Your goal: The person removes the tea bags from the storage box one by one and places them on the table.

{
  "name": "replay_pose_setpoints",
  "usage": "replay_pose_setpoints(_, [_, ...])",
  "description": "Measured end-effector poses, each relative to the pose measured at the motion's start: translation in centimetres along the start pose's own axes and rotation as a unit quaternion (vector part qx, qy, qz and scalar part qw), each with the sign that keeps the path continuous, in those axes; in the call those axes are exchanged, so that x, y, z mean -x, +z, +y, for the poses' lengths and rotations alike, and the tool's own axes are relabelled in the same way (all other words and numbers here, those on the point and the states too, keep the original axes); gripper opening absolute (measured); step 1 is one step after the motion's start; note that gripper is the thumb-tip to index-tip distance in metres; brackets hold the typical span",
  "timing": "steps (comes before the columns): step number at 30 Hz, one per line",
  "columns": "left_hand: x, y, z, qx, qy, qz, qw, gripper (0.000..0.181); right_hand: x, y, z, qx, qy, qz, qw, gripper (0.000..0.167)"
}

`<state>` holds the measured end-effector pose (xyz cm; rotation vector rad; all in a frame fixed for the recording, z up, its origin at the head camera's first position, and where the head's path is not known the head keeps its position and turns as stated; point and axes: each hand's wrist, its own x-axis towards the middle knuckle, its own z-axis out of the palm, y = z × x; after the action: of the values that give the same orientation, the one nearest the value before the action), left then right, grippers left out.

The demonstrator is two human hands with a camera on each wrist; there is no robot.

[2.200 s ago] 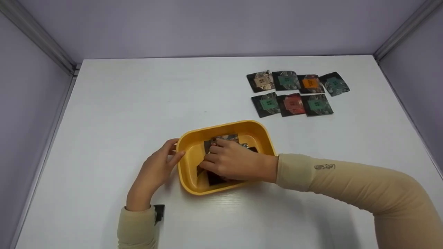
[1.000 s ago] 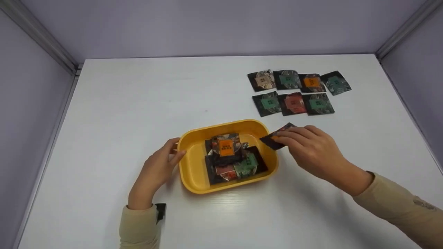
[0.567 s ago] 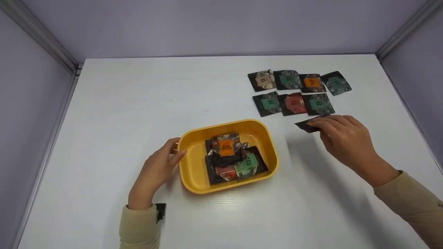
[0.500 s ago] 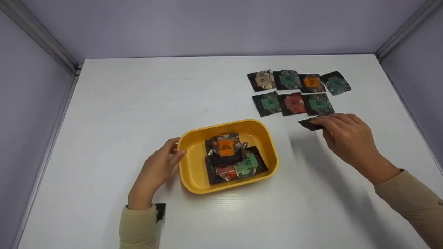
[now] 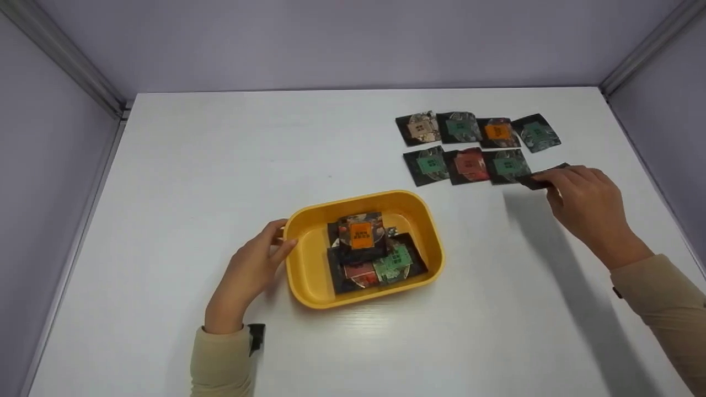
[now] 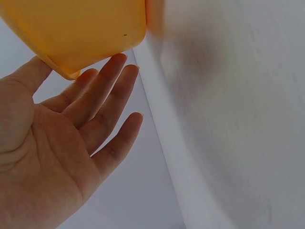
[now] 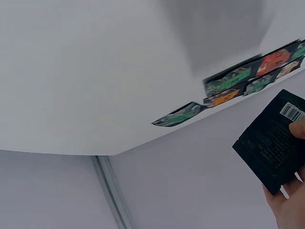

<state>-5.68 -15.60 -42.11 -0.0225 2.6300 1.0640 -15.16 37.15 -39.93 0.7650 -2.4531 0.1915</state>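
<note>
– Head view?
– Right hand (image 5: 590,207) pinches a dark packet (image 5: 535,181), near the packet rows (image 5: 468,165); left hand (image 5: 251,267) grips the rim of the yellow tray (image 5: 311,264).
– Left wrist?
– Little finger (image 6: 119,143) clear of the tray.
– Right wrist?
– Only here: the packet's barcode (image 7: 291,112).

Left hand (image 5: 248,267): thumb (image 6: 33,74) opposed to the fingers (image 6: 97,88) in a pinch, little finger (image 6: 121,143) splayed from its neighbours; left forearm (image 5: 219,355) runs back behind them. Right hand (image 5: 590,204): raised, right thumb (image 7: 298,129) pinching against the right fingers (image 7: 275,204); right forearm (image 5: 662,300), sleeved, slopes back behind the fingertips.
</note>
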Motion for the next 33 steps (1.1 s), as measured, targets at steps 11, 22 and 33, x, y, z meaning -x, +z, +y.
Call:
replay_pose_setpoints(11, [0.0,0.0,0.0,0.004,-0.001,0.001,1.0,0.051,1.1,1.1,3.7,0.03,0.055,0.005,0.998,0.016])
replay_pose_setpoints(22, [0.0,0.0,0.1,0.006,-0.003,-0.003,1.0,0.053,1.5,2.6,5.9,0.022,0.109,-0.03,0.9933,0.012])
replay_pose_setpoints(33, [0.0,0.0,0.0,0.013,-0.005,-0.003,0.9999,0.054,1.0,4.2,6.8,0.026,0.138,-0.017,0.9899,0.012])
